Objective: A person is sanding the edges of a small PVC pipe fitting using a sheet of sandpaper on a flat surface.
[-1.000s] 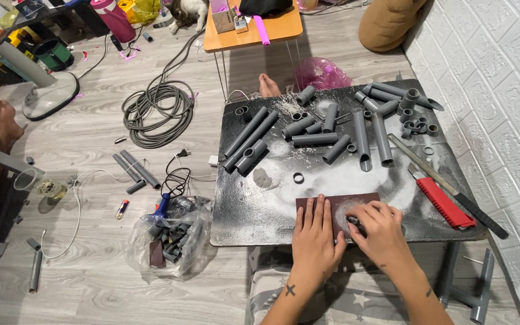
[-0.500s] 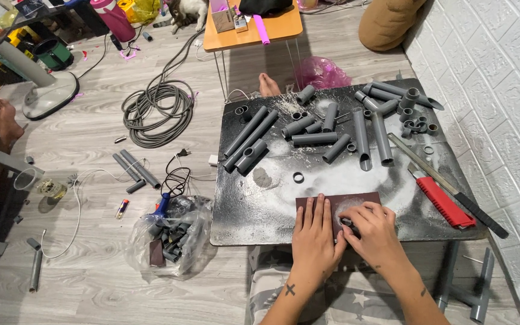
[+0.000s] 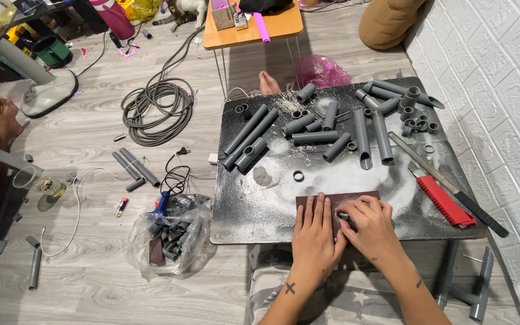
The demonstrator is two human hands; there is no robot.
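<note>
Sandpaper sheet (image 3: 356, 197) under flat left hand (image 3: 314, 232), right hand (image 3: 371, 225) curled on top.

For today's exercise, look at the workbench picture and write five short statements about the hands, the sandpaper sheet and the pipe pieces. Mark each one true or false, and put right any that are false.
1. The left hand lies flat on the brown sandpaper sheet. True.
2. The right hand presses a small grey ring against the sheet. True.
3. The red-handled saw lies to the left of the hands. False: it lies to their right, near the white brick wall.
4. The dark tabletop is clean. False: white dust covers much of it.
5. The grey pipe pieces lie at the far side of the table, away from the hands. True.
</note>
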